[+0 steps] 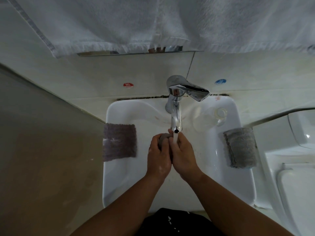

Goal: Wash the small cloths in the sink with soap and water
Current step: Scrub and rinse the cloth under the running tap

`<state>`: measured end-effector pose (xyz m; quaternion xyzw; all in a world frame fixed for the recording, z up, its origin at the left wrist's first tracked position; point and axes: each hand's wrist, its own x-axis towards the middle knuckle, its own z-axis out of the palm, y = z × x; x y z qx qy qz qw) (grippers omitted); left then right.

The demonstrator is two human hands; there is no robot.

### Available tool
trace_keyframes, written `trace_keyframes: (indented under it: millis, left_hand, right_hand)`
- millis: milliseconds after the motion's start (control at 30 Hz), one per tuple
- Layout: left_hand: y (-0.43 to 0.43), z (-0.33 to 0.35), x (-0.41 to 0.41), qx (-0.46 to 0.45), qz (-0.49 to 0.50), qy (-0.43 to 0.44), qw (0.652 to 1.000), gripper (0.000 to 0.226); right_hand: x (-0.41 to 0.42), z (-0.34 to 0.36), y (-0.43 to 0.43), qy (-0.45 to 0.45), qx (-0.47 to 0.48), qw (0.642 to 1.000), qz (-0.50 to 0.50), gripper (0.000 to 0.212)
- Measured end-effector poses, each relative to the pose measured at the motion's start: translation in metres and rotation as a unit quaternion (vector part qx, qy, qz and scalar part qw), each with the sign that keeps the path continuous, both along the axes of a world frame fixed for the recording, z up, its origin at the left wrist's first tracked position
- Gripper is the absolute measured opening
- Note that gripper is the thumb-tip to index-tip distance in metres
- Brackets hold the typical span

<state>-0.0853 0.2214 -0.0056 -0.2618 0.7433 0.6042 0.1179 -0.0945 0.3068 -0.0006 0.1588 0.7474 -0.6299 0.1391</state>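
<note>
White towel (170, 23) hangs across the top of the view, above the wall tiles. White sink (119, 184) sits below it, centred. Chrome faucet (176, 116) is mounted at the back of the sink, its lever turned right, and a water stream (175, 138) runs from the spout. Dark cloth (119, 142) lies flat over the left rim. Folded grey cloth (240, 147) is draped over the right rim. Left hand (159, 155) and right hand (184, 154) are pressed together over the basin, directly under the spout, fingers of both curled around a small grey cloth (163, 136). Most of that cloth is hidden between the palms. Clear glass (220, 114) stands on the back right ledge. Red sticker (128, 85) and blue sticker (220, 81) mark the wall.
</note>
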Motion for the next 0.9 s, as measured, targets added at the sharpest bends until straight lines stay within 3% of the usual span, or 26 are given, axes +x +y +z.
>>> trace_keyframes:
  millis: [233,333,433,500,533,600,667,767,900]
  left_hand:
    - [0.004,0.0,-0.006,-0.056,-0.046,-0.005,0.997,0.027]
    - [0.006,0.008,-0.009,-0.02,-0.028,-0.026,0.999,0.052]
    - [0.007,0.008,-0.009,-0.017,-0.012,-0.026,0.999,0.059]
    - [0.005,0.002,-0.007,-0.013,0.028,-0.025,0.999,0.041]
    - [0.003,-0.001,-0.007,0.014,0.055,-0.028,0.998,0.029]
    - [0.0,-0.002,-0.006,0.064,0.089,-0.021,0.994,0.015]
    - [0.0,0.0,-0.005,0.12,0.101,-0.013,0.988,0.024]
    - [0.003,0.003,-0.001,0.147,0.063,-0.007,0.987,0.026]
    - [0.008,0.005,0.002,0.031,-0.033,-0.002,0.999,0.025]
  right_hand:
    - [-0.009,-0.009,0.007,-0.011,0.195,0.98,0.033,0.02]
    - [-0.012,-0.013,0.004,-0.005,0.245,0.968,0.053,0.033]
    - [-0.013,-0.006,0.0,-0.045,0.133,0.99,-0.026,0.039]
    - [-0.012,0.0,0.001,-0.05,0.075,0.995,-0.031,0.02]
    - [-0.011,0.0,0.002,-0.051,0.05,0.997,-0.017,0.014]
    - [-0.008,-0.003,0.005,-0.06,-0.001,0.998,-0.011,0.027]
    - [-0.006,-0.006,0.007,-0.066,-0.036,0.997,-0.022,0.02]
    - [-0.005,-0.006,0.007,-0.039,0.0,0.999,-0.023,0.006]
    - [-0.008,-0.006,0.006,-0.011,0.095,0.995,-0.019,0.009]
